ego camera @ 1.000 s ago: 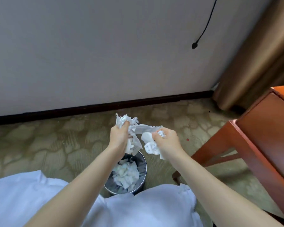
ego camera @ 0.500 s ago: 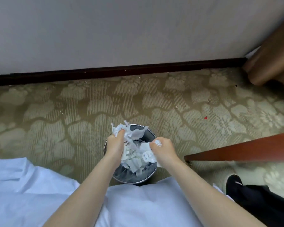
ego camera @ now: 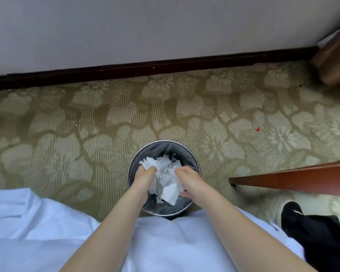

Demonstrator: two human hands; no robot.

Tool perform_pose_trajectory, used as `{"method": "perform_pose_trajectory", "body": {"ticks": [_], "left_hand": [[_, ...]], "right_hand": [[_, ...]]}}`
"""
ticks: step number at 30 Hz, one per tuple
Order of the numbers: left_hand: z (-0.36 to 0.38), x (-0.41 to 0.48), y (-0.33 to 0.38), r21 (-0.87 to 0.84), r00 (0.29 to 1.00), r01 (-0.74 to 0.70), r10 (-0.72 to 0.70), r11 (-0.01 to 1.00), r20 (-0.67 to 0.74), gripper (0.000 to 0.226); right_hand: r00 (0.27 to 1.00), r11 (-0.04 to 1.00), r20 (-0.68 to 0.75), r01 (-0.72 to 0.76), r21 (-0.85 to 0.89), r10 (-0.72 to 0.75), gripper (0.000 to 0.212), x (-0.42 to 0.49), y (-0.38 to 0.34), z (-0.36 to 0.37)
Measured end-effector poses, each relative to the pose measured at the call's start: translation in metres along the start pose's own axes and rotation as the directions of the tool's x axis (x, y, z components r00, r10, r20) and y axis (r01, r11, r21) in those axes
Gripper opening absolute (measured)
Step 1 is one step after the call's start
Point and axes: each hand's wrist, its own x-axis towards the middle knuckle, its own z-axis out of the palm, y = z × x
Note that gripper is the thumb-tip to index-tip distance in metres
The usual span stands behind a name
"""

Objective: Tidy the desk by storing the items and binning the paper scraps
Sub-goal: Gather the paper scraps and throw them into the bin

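Both hands reach down into the round bin (ego camera: 164, 146), which stands on the carpet (ego camera: 106, 118) directly in front of the person. The bin has a thin shiny metal rim and a dark, crinkled liner. The left hand (ego camera: 143, 176) has its grip closed around a bunch of torn white paper scraps (ego camera: 161, 169) at the bin's left inner side. The right hand (ego camera: 186, 177) sits at the right inner side with its fingers curled against the pile; whether its grip is clamped on any paper cannot be told. A larger, flatter white piece (ego camera: 170, 193) lies tilted between the two wrists, near the bin's near edge.

The carpet is olive with a pale ribbed leaf pattern and is open all round the bin's far side up to the dark skirting board (ego camera: 145, 68) under the plain wall. To the right, well apart from the bin, a reddish-brown wooden edge (ego camera: 292, 180) juts in. A small red speck (ego camera: 258, 129) lies on the carpet beyond it.
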Motion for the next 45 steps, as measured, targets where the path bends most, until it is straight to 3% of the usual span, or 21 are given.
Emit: {"method": "perform_pose_trajectory", "body": {"ticks": [4, 7, 11, 18, 25, 28, 32, 39, 45], "left_hand": [[0.002, -0.006, 0.006, 0.137, 0.999, -0.029, 0.025, 0.990, 0.034, 0.040], [0.001, -0.017, 0.013, 0.315, 0.984, -0.173, 0.155, 0.933, 0.083, 0.039], [0.003, -0.042, 0.024, 0.488, 0.906, -0.420, 0.326, 0.765, 0.269, 0.033], [0.019, -0.120, 0.036, 0.612, 0.751, -0.659, 0.335, 0.437, 0.570, 0.023], [0.032, -0.240, 0.072, 0.579, 0.563, -0.813, 0.328, 0.059, 0.758, 0.029], [0.036, -0.297, 0.086, 0.557, 0.506, -0.824, 0.311, -0.102, 0.805, 0.029], [0.050, -0.368, 0.094, 0.509, 0.430, -0.809, 0.295, -0.293, 0.853, 0.029], [0.081, -0.493, 0.081, 0.361, 0.229, -0.779, 0.303, -0.513, 0.925, 0.031], [0.126, -0.572, 0.052, 0.195, 0.044, -0.770, 0.255, -0.607, 0.966, 0.026]], "right_hand": [[1.000, 1.000, 0.000, 0.018, 0.022, -0.018, 0.030, -0.010, 0.004, -0.013], [0.995, 0.997, -0.054, 0.082, -0.005, -0.082, 0.024, -0.022, 0.006, -0.028], [0.986, 0.988, -0.055, 0.153, -0.036, -0.155, 0.020, -0.051, 0.008, -0.057], [0.931, 0.885, -0.008, 0.344, -0.313, -0.364, 0.011, -0.130, 0.015, -0.110], [0.863, 0.754, -0.035, 0.419, -0.506, -0.504, 0.012, -0.240, 0.014, -0.147], [0.823, 0.668, -0.037, 0.434, -0.605, -0.567, 0.020, -0.293, 0.012, -0.165], [0.771, 0.606, -0.072, 0.435, -0.666, -0.632, 0.012, -0.363, 0.016, -0.190], [0.634, 0.543, -0.188, 0.429, -0.722, -0.750, 0.016, -0.487, 0.055, -0.235], [0.519, 0.579, -0.360, 0.356, -0.733, -0.775, 0.016, -0.560, 0.132, -0.277]]}}
